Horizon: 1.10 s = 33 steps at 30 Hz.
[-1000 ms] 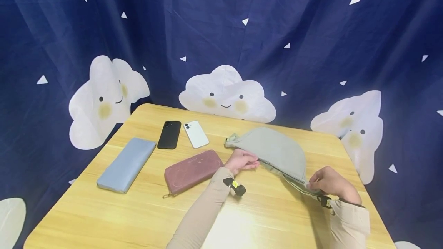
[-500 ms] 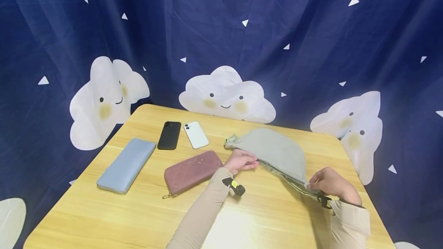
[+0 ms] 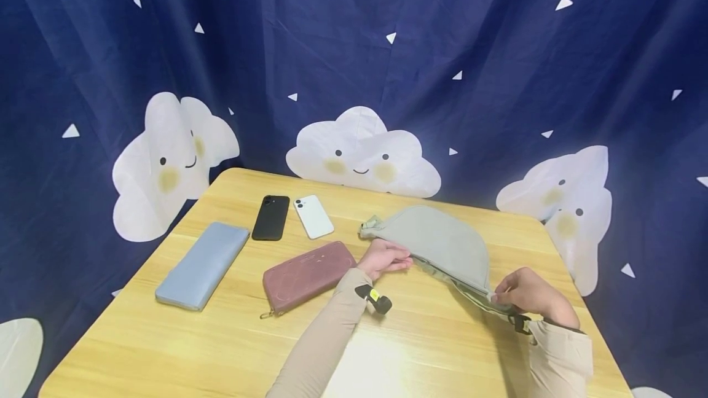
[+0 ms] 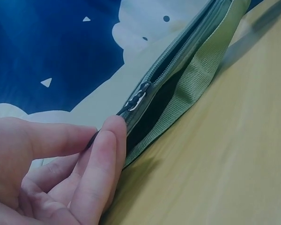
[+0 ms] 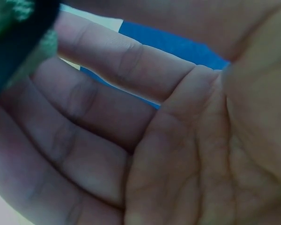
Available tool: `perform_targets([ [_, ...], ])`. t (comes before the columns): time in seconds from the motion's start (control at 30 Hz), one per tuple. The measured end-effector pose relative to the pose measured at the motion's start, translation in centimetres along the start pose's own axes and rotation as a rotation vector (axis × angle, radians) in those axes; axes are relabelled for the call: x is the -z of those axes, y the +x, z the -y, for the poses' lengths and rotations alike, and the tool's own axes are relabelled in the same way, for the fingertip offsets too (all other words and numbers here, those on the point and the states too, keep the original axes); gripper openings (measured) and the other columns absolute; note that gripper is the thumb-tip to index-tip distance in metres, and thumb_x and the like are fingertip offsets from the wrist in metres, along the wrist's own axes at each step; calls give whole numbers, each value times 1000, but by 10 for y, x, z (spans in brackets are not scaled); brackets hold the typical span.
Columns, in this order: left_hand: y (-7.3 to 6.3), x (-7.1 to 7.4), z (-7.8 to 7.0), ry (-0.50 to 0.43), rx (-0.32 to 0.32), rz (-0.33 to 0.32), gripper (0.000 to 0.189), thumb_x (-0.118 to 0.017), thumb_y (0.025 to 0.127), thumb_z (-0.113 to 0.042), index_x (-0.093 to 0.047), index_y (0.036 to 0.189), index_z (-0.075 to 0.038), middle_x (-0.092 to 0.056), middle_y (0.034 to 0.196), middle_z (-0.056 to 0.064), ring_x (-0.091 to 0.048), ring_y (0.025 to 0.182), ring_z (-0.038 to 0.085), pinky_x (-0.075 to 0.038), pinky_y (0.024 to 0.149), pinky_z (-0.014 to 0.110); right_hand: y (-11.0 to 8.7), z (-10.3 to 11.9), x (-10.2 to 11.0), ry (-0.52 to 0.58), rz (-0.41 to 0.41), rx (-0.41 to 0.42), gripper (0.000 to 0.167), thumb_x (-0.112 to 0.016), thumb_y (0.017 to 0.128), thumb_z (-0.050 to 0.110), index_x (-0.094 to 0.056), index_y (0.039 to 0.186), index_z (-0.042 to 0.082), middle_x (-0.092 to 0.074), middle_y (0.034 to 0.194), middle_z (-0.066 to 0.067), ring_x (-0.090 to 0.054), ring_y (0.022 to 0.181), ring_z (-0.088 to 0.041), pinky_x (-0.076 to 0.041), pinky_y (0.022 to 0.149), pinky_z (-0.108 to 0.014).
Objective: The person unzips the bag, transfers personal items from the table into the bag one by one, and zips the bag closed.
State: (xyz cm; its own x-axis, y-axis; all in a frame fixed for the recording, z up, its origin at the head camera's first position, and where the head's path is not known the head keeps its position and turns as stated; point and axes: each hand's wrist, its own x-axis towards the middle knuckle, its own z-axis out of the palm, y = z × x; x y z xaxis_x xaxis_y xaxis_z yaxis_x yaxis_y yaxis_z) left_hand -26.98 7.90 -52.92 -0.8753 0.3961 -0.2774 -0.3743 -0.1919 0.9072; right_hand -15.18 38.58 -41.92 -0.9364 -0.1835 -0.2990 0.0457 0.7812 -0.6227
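A grey-green waist bag (image 3: 437, 235) lies tilted on the right side of the table, its zipped edge facing me. My left hand (image 3: 384, 258) pinches the black cord pull (image 4: 91, 140) of its zipper between thumb and fingers. In the left wrist view the zipper teeth part beyond the slider (image 4: 138, 97), and a green webbing strap (image 4: 196, 84) hangs beside the opening. My right hand (image 3: 528, 290) grips the bag's right corner with curled fingers. In the right wrist view the palm (image 5: 178, 154) fills most of the frame, and only a dark, blurred bit of bag shows.
A mauve zip wallet (image 3: 310, 275) lies just left of my left forearm. Farther left is a light blue wallet (image 3: 203, 266). A black phone (image 3: 271, 218) and a white phone (image 3: 314, 217) lie behind them. A dark blue curtain (image 3: 354, 48) hangs behind the wooden table (image 3: 431, 355).
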Motion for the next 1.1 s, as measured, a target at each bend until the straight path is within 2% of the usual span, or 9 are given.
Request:
perform_targets([
  [0.27, 1, 1, -2, -12, -6, -5, 30, -69, 93, 5, -66, 121, 15, -74, 109, 31, -79, 92, 26, -64, 87, 32, 1, 1, 2, -7, -2, 0, 17, -73, 90, 8, -71, 91, -9, -69, 70, -1, -54, 57, -9, -49, 52, -23],
  [0.53, -4, 0, -1, -17, 3, -16, 30, -69, 93, 4, -66, 121, 14, -76, 105, 28, -79, 92, 27, -64, 87, 32, -3, 1, 1, 25, 19, 6, 17, -73, 88, 8, -71, 91, -8, -68, 71, -2, -56, 58, -8, -51, 53, -24],
  [0.8, 1, 4, -3, -36, -2, -12, 29, -67, 93, 6, -65, 120, 16, -75, 106, 30, -79, 86, 22, -64, 86, 30, 1, 0, 2, -1, 14, 21, 17, -74, 89, 9, -73, 90, -7, -69, 71, -2, -54, 56, -8, -50, 53, -24],
  [1.1, 1, 5, -4, -35, -2, -16, 30, -67, 93, 7, -64, 122, 16, -74, 108, 31, -79, 90, 25, -64, 87, 31, 0, 2, 1, -9, 17, 11, 15, -75, 88, 8, -73, 88, -7, -67, 67, 0, -51, 54, -6, -47, 51, -22],
])
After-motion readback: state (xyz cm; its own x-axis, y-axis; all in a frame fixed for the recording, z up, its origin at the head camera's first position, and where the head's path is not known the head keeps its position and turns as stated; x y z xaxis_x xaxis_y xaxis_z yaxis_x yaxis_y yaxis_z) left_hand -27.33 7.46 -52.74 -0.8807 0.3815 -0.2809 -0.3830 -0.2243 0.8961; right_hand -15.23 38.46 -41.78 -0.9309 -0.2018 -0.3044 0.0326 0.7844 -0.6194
